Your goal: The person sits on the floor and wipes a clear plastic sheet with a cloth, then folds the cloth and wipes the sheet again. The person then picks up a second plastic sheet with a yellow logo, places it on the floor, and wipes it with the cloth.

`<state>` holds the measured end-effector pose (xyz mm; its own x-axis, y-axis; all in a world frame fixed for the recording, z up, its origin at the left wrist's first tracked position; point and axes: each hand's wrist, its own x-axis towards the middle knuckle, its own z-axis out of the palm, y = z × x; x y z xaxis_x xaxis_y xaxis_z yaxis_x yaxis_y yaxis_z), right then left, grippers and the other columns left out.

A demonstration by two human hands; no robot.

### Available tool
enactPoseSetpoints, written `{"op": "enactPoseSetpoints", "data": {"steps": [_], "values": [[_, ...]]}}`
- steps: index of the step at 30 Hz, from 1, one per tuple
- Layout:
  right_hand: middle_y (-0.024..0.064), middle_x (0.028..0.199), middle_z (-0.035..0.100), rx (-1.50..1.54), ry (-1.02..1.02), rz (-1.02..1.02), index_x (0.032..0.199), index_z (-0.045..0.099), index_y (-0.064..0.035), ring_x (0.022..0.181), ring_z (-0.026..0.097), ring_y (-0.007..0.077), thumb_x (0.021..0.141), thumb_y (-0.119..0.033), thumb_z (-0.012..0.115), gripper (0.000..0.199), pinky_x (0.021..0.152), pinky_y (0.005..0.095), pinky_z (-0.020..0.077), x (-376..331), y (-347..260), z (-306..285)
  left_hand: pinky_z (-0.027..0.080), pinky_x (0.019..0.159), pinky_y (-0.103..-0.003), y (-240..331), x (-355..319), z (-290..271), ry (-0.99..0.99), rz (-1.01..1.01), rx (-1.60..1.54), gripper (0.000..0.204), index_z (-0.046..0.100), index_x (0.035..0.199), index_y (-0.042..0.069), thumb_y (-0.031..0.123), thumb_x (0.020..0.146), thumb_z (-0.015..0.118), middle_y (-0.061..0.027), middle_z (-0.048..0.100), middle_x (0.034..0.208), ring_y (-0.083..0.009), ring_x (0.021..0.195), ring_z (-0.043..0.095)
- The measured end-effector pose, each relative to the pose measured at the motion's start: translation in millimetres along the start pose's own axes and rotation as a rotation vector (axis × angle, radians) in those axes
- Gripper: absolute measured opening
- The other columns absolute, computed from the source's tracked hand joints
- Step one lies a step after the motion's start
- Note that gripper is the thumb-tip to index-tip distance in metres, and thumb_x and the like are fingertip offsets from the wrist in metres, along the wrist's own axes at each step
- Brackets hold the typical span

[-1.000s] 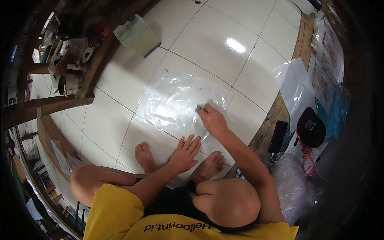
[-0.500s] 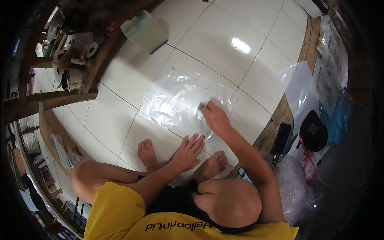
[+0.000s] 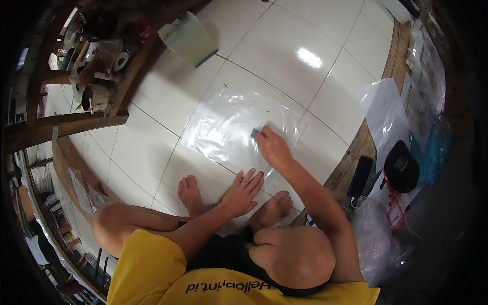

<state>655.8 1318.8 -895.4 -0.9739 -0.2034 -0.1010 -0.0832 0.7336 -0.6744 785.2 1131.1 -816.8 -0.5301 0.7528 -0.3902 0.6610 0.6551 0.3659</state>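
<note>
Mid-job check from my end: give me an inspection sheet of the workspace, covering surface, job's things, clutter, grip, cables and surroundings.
Surface: white tiled floor, glossy, with dark joints.
Job's things: clear plastic sheet lying on the tiles, wrinkled; small blue piece over it.
Clutter: black cap, dark phone and crumpled clear plastic, all at the right.
Grip: right grip pinches the blue piece; left grip is open, fingers spread by the sheet's near edge, contact unclear.
Cables: pale cord by the phone, its ends unclear.
Surroundings: pale bin beyond the sheet, to the left; wooden frame at far left.
</note>
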Motion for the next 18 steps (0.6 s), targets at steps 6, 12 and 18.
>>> {"op": "enactPoseSetpoints", "data": {"steps": [6, 12, 18], "values": [[0.0211, 0.095, 0.056, -0.132, 0.236, -0.035, 0.094, 0.061, -0.0025, 0.078, 0.062, 0.0413, 0.093, -0.006, 0.058, 0.005, 0.068, 0.0499, 0.0534, 66.3, -7.4, -40.9, 0.020, 0.121, -0.059, -0.2, -1.1, -4.2, -0.024, 0.006, 0.002, 0.081, 0.036, 0.152, 0.000, 0.046, 0.091, 0.063, -0.0183, 0.023, 0.164, -0.0398, 0.153, 0.017], [0.0207, 0.095, 0.056, -0.088, 0.135, -0.028, 0.098, 0.062, -0.0036, 0.085, 0.063, 0.0394, 0.096, -0.012, 0.059, 0.010, 0.078, 0.0493, 0.0527, 59.7, -3.9, -49.5, 0.020, 0.121, -0.060, -5.4, -1.0, -7.2, -0.035, 0.012, 0.005, 0.084, 0.037, 0.152, 0.000, 0.047, 0.089, 0.064, -0.0184, 0.023, 0.164, -0.0400, 0.152, 0.018], [0.0208, 0.096, 0.056, -0.181, 0.076, -0.137, 0.099, 0.061, -0.0034, 0.083, 0.065, 0.0390, 0.094, -0.010, 0.058, 0.009, 0.070, 0.0473, 0.0548, 8.4, -2.9, -15.1, 0.019, 0.121, -0.059, -4.2, 3.2, -6.1, -0.008, -0.001, -0.009, 0.082, 0.039, 0.151, 0.000, 0.047, 0.089, 0.064, -0.0183, 0.024, 0.164, -0.0398, 0.152, 0.018]]}}
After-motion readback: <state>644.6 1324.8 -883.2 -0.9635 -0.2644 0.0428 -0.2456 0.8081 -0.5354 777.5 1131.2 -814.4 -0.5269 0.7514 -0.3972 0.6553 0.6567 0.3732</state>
